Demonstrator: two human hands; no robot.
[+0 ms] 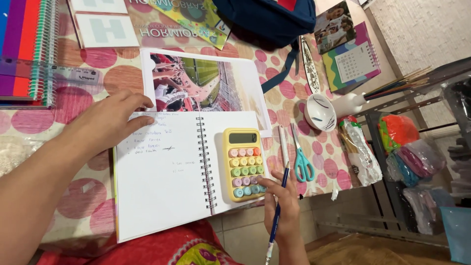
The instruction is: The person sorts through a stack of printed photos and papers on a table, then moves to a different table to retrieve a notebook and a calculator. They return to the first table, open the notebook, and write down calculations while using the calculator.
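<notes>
An open spiral notebook (162, 172) with white pages and some handwriting lies in front of me. My left hand (110, 122) rests flat on its upper left corner, holding the page down. A yellow calculator (244, 164) with pastel round keys sits on the right page. My right hand (282, 201) grips a blue pencil (278, 208) and its fingers touch the calculator's lower right keys.
A printed photo sheet (206, 83) lies beyond the notebook. Teal-handled scissors (301, 157), a white pen (283, 140) and a small white bowl (320, 112) lie to the right. Spiral notebooks (27, 49) are stacked far left; a blue bag (265, 19) and desk calendar (351, 61) sit behind. A wire rack holds bags at right.
</notes>
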